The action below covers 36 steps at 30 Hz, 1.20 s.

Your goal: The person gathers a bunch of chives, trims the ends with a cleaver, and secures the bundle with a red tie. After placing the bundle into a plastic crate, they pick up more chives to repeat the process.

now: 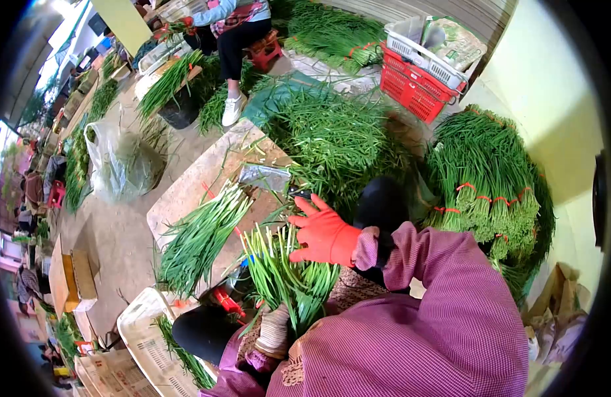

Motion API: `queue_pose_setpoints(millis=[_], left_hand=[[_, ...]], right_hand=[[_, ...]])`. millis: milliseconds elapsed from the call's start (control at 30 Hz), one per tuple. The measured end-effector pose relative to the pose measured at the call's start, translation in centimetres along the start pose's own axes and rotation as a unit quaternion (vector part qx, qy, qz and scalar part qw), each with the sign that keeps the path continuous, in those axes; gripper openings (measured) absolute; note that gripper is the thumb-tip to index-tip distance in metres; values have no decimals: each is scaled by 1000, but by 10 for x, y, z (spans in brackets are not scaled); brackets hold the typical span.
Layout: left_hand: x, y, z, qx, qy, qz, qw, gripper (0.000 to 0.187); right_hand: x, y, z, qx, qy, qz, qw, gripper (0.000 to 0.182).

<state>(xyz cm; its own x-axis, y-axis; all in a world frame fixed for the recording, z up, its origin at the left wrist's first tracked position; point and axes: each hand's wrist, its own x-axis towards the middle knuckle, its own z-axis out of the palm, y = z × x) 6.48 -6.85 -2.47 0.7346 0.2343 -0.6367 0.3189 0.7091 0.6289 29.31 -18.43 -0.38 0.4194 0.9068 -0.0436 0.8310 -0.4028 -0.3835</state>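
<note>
My right hand (327, 233), in a red glove, has its fingers spread beside the pale stem ends of a loose bunch of garlic chives (279, 268). That bunch rises in front of my lap, stems up, with my left hand under it. Leaves hide the left fingers; only the wrist with its light cuff (274, 333) shows. A tied bundle of chives (206, 231) lies on the board (186, 192) just beyond. Near it on the board is a flat metallic piece (264, 177). A dark-handled tool (299, 193) sits close to my right fingertips.
A big heap of loose chives (335, 135) lies ahead. Red-banded bundles (487, 192) are stacked at right, below red and white baskets (418, 83). A white crate (147, 331) stands at lower left, a plastic bag (123, 162) beyond. Another person (233, 40) sits at the top.
</note>
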Motion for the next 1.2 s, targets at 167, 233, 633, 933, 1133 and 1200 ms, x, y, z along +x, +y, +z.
queue_pose_setpoints(millis=[167, 233, 633, 933, 1133, 1200], left_hand=[[-5, 6, 4, 5, 3, -23, 1000, 25], [1, 0, -3, 16, 1, -16, 1000, 25], [-2, -2, -1, 23, 2, -19, 1000, 29], [19, -25, -35, 9, -9, -40, 999, 31], [1, -5, -6, -25, -41, -37, 998, 33], [4, -7, -11, -19, -38, -46, 998, 34]], right_hand=[[16, 29, -2, -39, 123, 20, 991, 30], [22, 46, -31, -157, 235, 92, 955, 26], [-7, -24, 37, 194, 21, 61, 979, 36], [10, 32, 13, 455, 5, 128, 881, 28], [4, -8, 6, 96, 98, 58, 989, 43], [10, -5, 17, 144, 34, 61, 987, 42]])
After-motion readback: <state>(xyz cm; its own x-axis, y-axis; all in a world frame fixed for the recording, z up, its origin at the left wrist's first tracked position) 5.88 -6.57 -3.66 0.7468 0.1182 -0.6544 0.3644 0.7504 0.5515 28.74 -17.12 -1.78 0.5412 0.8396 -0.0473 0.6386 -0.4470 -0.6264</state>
